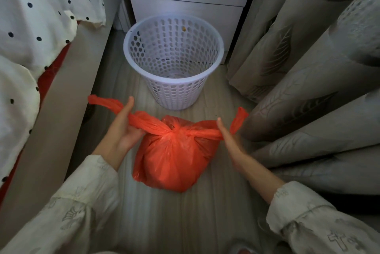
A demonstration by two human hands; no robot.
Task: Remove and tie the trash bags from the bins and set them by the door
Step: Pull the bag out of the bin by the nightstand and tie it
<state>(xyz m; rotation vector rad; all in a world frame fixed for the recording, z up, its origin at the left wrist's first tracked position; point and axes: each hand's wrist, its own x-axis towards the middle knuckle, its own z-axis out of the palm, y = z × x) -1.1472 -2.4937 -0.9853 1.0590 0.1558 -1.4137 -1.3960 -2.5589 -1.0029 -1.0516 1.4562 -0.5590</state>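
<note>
The orange trash bag (174, 157) sits full on the floor, knotted on top, its 2 twisted ends stretched sideways between the fingers; the white perforated bin (173, 60) stands upright beyond the fingertips.

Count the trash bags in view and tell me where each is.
1. The orange trash bag sits on the floor in front of the empty white perforated bin, its two tails held by the left hand and right hand. No others visible.

One bag (172, 157), one bin (173, 62), two hands.

glossy plastic bag (172, 159), perforated plastic bin (173, 62)
</note>
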